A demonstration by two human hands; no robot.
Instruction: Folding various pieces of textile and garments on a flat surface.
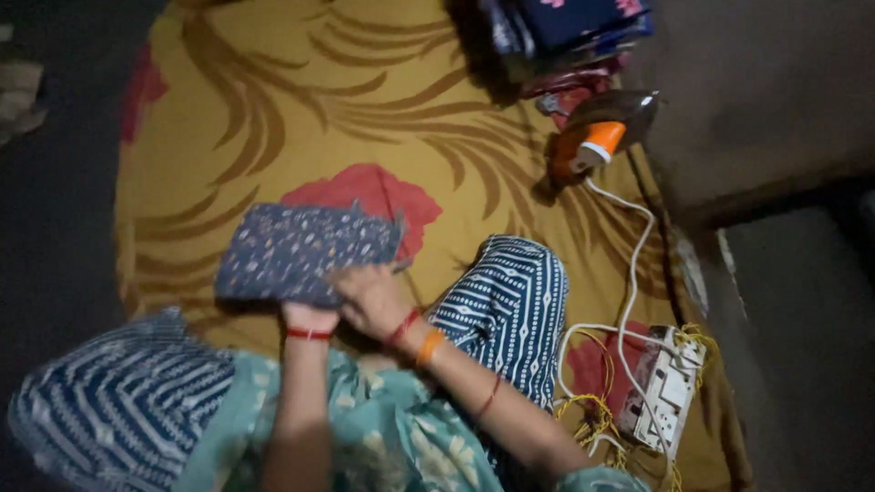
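One folded piece of blue printed cloth (296, 252), dotted with small pale flowers, lies in a flat rectangle on the yellow floral spread (273, 118), just in front of the person's knees.

Hands: the right hand (369, 299) rests on the near right corner of the cloth, fingers curled down and pressing or pinching the edge. The left hand (305, 310) sits at the near edge beside it and is mostly hidden under the right; whether its fingers grip or merely lie flat cannot be told. Both wrists carry red threads; the right adds an orange bangle (429, 346).

Progress, judged from how things lie: the cloth already appears folded down to a compact shape with fairly even edges, so the folding looks largely done. Smoothing or a last fold seems to be all that is left for this piece. It has not yet joined the stack.

Nearby items:
- stack of folded dark blue and red fabrics (570, 36), at the far edge of the spread, well apart from the hands;
- electric iron (597, 137) with orange handle, set down near that stack, untouched;
- white cord (629, 273) running from the iron to a white switch board (665, 387) tangled with yellow wire, at the person's right.

Person: seated, knees in blue patterned trousers (501, 310), teal floral top (383, 428).
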